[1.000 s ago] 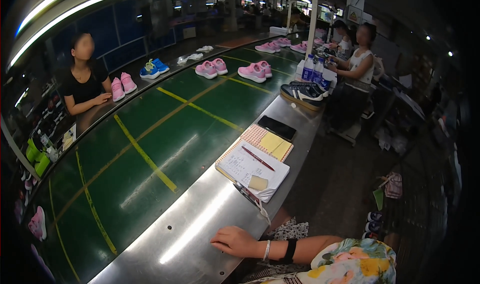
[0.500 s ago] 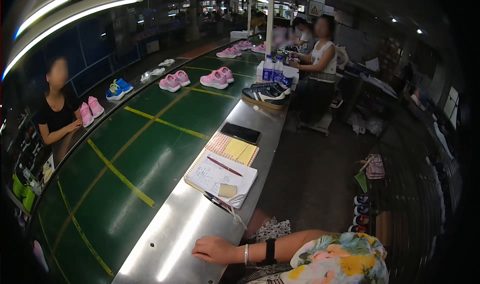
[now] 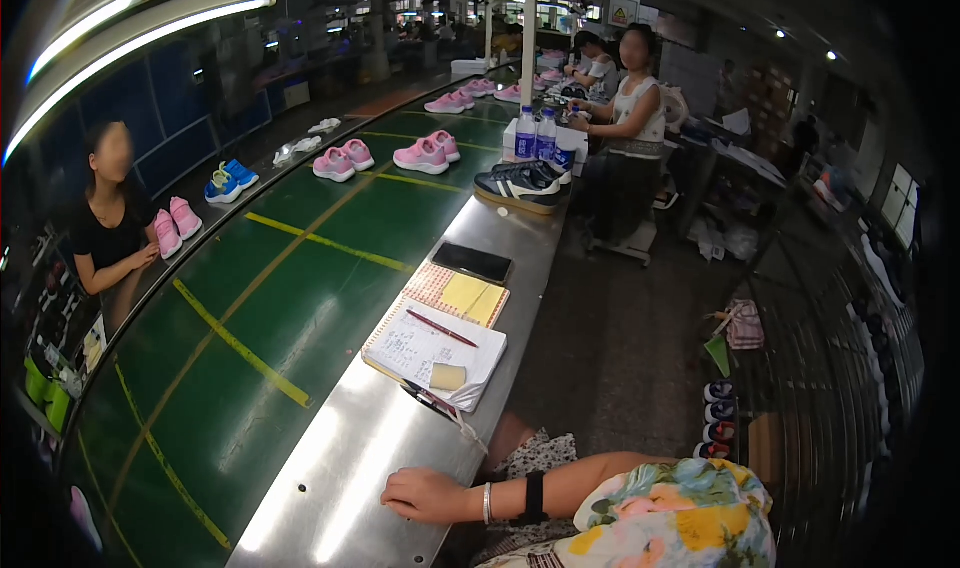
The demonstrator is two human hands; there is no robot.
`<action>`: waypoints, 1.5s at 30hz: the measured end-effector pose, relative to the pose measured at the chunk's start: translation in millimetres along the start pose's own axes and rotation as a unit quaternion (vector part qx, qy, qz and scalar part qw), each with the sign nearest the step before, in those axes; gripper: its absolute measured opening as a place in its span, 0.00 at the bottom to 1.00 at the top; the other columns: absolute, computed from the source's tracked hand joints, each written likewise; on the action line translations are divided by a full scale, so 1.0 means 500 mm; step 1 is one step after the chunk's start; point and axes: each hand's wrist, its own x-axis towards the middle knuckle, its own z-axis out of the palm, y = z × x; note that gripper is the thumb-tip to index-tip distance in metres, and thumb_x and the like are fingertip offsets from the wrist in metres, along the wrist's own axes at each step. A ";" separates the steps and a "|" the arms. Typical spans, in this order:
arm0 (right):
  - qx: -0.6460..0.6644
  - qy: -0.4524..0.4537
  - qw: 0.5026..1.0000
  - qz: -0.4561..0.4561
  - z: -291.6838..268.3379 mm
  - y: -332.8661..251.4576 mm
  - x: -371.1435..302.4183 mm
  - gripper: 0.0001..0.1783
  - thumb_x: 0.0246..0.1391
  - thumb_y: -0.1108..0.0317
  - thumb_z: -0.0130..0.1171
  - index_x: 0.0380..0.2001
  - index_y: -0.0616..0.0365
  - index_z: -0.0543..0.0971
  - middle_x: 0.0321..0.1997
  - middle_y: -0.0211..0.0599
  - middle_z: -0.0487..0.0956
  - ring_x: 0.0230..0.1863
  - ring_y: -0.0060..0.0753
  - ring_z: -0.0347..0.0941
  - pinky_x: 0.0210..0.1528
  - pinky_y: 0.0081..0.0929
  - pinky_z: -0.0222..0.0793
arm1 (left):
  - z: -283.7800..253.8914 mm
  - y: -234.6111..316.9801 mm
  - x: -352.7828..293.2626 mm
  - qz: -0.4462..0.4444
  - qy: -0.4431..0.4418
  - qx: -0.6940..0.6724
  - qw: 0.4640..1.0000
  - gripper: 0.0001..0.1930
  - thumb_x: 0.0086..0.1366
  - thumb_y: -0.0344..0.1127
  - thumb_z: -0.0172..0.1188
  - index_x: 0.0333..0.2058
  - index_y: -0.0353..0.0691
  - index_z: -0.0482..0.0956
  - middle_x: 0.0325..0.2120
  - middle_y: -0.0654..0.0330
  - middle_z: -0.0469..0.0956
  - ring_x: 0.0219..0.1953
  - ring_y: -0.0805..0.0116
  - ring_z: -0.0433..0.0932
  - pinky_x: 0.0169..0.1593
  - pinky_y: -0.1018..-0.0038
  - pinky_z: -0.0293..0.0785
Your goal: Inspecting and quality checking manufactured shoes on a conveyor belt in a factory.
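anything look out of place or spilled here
Nothing looks spilled. The crumpled white pieces on the far ledge look slightly out of place: they lie loose near the paired blue sneakers, though what they are is unclear.

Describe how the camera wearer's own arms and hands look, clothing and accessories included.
Only one arm shows, apparently the right, its right hand bare of any glove. A silver-coloured bangle circles the wrist, with a plain black band farther up the forearm. The pale floral sleeve is patterned in yellow, pink and green. The left arm is out of view.
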 end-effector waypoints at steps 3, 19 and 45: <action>-0.010 -0.003 1.000 0.002 -0.002 -0.002 0.000 0.04 0.52 0.70 0.52 0.30 0.56 0.75 0.30 0.36 0.72 0.36 0.41 0.69 0.41 0.34 0.66 | 0.002 0.016 -0.007 -0.039 0.012 -0.016 0.999 0.11 0.65 0.33 0.47 0.43 0.38 0.73 0.35 0.57 0.75 0.36 0.67 0.73 0.39 0.74 0.71; -0.002 -0.011 1.000 0.014 -0.014 -0.011 0.005 0.06 0.53 0.69 0.52 0.32 0.57 0.76 0.30 0.37 0.73 0.37 0.41 0.70 0.42 0.35 0.66 | 0.011 0.045 -0.018 -0.020 0.020 -0.025 0.999 0.09 0.65 0.30 0.47 0.41 0.37 0.74 0.31 0.59 0.74 0.33 0.68 0.72 0.38 0.75 0.70; 0.005 0.000 1.000 0.013 -0.014 -0.012 0.002 0.07 0.55 0.65 0.53 0.30 0.57 0.76 0.28 0.36 0.73 0.35 0.40 0.70 0.40 0.34 0.66 | 0.028 0.068 -0.027 -0.030 0.040 -0.051 0.997 0.17 0.70 0.42 0.44 0.49 0.38 0.70 0.24 0.64 0.73 0.25 0.74 0.69 0.31 0.78 0.70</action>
